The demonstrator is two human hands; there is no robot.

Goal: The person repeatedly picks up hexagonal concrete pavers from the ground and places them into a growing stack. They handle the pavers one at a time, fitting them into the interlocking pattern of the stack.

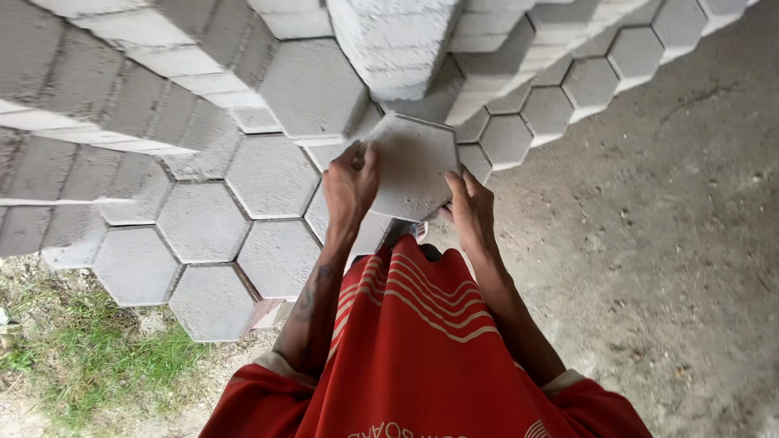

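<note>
1. Paver: a grey hexagonal concrete block (412, 166) sits between your hands, above the stacked hexagonal pavers (203, 219).
2. Your left hand (351, 185) and right hand (471, 212) curl their fingers closed on opposite edges.
3. Likely heavy, stiff and rough; corners may chip, so keep your hold on the flat sides.

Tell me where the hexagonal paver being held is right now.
In the head view, the hexagonal paver sits centre frame, gripped between left hand and right hand, above the laid pavers.
</note>
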